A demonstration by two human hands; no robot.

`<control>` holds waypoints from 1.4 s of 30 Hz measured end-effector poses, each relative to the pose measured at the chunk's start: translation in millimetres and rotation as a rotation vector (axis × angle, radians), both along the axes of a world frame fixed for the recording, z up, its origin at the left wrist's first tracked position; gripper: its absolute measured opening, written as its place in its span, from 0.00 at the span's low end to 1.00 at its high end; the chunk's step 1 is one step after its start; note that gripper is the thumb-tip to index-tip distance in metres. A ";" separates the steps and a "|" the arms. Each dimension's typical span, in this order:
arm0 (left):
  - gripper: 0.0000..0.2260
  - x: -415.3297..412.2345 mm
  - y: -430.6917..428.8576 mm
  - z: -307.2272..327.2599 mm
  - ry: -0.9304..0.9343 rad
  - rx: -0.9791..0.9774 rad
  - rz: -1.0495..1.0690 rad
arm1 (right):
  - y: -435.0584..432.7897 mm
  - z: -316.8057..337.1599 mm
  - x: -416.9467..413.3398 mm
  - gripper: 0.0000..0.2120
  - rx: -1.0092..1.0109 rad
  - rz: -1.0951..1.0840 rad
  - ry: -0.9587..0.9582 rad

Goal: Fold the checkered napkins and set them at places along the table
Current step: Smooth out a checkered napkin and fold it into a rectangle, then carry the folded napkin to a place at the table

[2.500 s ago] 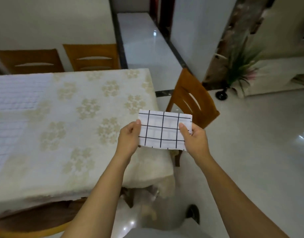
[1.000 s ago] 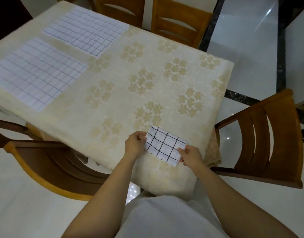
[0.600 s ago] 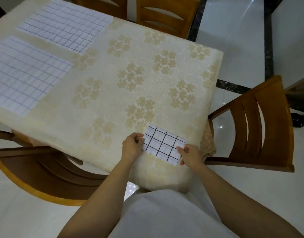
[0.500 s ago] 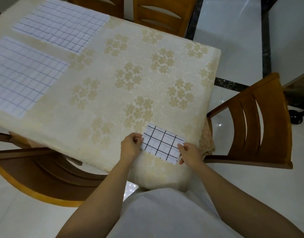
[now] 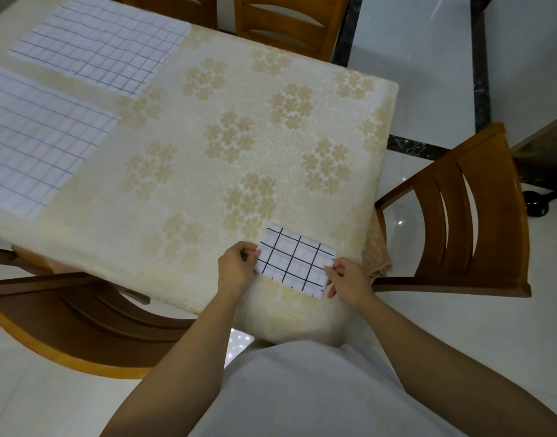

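Lowered from mid-air over the past 2.5 s, the folded checkered napkin (image 5: 297, 264) now sits at the near right corner of the table (image 5: 207, 159), its lower edge past the table's rim. Whether it rests on the cloth I cannot tell. The left hand (image 5: 236, 269) pinches its left end and the right hand (image 5: 349, 279) pinches its right end. 2 unfolded napkins (image 5: 100, 42) (image 5: 34, 140) lie flat at the far left. A wooden chair (image 5: 459, 216) stands just beside the corner.
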State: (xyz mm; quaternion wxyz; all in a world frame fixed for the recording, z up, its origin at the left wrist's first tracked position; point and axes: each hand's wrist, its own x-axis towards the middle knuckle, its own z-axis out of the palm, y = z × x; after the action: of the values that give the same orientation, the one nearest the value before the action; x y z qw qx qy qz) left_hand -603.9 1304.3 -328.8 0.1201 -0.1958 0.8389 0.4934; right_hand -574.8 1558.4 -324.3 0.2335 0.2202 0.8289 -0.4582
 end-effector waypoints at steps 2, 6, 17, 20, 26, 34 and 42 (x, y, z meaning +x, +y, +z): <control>0.03 0.8 0.0 -1.6 0.003 -0.005 -0.005 | -0.7 -0.6 1.0 0.08 0.008 -0.024 0.007; 0.04 1.1 -0.6 -3.1 0.003 -0.026 -0.010 | -2.5 -2.9 2.4 0.07 0.041 -0.045 0.004; 0.15 -9.6 24.4 23.0 0.433 -0.422 -0.530 | -34.9 27.5 -10.4 0.10 0.483 0.277 0.500; 0.22 -19.2 46.3 16.6 0.256 -0.368 -0.673 | -63.1 25.8 -19.4 0.21 0.566 0.516 0.470; 0.30 -18.2 34.7 -11.5 0.108 -0.556 -0.943 | -62.6 1.8 -3.5 0.33 0.648 0.768 0.175; 0.44 -24.7 19.9 -13.7 -0.003 -0.562 -0.960 | -36.0 -5.9 -1.6 0.41 0.653 0.784 0.100; 0.36 -2.2 6.7 14.7 -0.107 -0.733 -0.819 | -39.1 13.9 -11.6 0.43 0.675 0.855 0.048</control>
State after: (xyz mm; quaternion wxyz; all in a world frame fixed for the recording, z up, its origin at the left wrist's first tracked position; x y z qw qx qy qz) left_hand -606.2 1311.0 -314.1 0.2688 0.0928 0.9561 0.0711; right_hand -586.4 1519.3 -310.4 0.2961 -0.0842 0.9508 -0.0359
